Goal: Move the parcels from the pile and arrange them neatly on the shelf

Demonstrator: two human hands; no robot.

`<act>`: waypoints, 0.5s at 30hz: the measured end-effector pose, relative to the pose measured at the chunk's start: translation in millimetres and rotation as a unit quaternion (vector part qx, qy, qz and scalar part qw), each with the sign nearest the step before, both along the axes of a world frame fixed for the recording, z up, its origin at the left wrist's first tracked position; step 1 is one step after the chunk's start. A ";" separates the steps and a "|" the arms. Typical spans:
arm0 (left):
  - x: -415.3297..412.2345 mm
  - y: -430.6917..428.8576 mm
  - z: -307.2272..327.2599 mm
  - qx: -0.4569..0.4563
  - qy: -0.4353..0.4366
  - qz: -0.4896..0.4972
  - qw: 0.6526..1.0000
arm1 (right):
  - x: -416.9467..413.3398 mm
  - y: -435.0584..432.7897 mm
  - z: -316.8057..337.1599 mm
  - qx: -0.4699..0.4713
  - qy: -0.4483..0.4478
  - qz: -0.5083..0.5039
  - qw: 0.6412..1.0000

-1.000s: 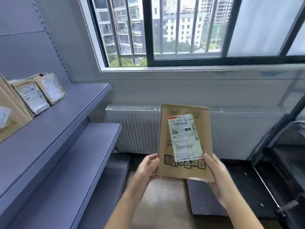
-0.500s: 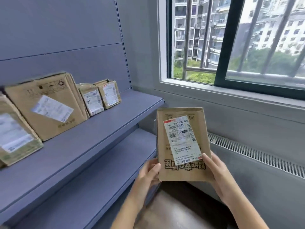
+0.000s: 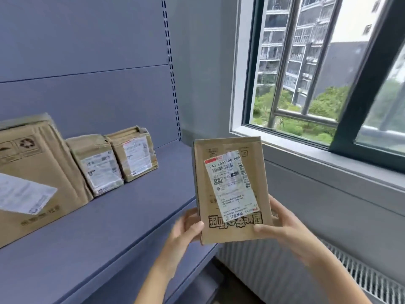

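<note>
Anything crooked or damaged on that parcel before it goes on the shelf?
The white shipping label on the flat brown cardboard parcel is stuck on askew, tilted against the parcel's edges and wrinkled. The parcel itself looks intact, held upright by the left hand and right hand.

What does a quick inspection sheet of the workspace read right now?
Surface: blue shelf, free space at its right end.
Job's things: flat parcel held upright, label facing the camera; large box and two small parcels lean on the back panel.
Clutter: nothing seen.
Grips: left hand and right hand pinch the flat parcel's lower corners.
Cables: nothing seen.
Surroundings: window and radiator at right.
</note>
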State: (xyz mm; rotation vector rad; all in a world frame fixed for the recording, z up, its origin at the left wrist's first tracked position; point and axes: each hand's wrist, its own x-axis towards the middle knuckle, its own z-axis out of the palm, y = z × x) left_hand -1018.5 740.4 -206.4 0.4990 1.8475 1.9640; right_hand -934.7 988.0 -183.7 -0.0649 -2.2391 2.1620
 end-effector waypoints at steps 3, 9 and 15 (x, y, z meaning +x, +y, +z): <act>-43.2 4.9 15.8 -0.016 0.027 0.029 0.999 | -46.8 10.8 1.8 -0.010 0.009 0.005 1.000; -129.4 2.5 83.0 -0.032 0.173 0.136 0.975 | -132.5 26.2 -5.6 0.002 0.043 0.053 0.998; -146.0 20.4 123.3 -0.130 0.258 0.195 0.937 | -204.2 44.6 -15.1 0.065 0.072 0.122 0.988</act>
